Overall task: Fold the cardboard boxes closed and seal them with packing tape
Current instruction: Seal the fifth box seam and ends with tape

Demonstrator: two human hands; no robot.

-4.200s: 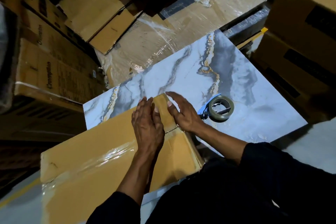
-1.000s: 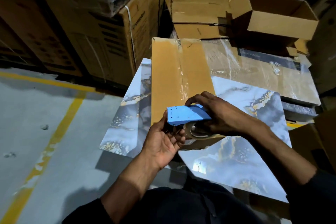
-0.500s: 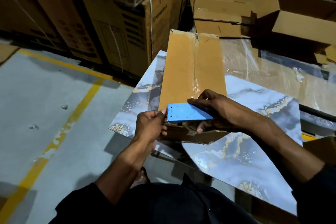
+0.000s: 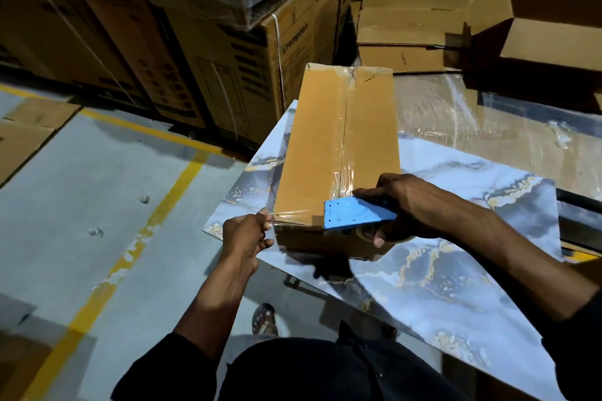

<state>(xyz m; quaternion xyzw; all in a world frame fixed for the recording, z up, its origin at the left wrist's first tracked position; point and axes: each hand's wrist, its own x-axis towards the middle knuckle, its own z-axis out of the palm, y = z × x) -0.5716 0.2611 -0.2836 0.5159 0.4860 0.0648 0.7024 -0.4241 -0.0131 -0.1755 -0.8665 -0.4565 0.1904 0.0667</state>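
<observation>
Both hands work at the near end of a cardboard box: my left hand pinches the free end of a clear strip of packing tape just off the box's near left corner, fingers curled tight around it, while my right hand grips a blue tape dispenser held against the near top edge of the box, thumb underneath beside the roll. The strip runs taut between my two hands across the box's near edge. The box lies closed and lengthwise away from me on a marble-patterned table, its near end close to the table's edge, with a band of clear tape already shining along its centre seam. Beyond the table's far side sits a flat carton wrapped in plastic film, and behind that an open empty carton. Printed cartons are stacked to the left, some strapped. A yellow line crosses the grey floor below my left arm, and my sandalled foot shows under the table's edge.
</observation>
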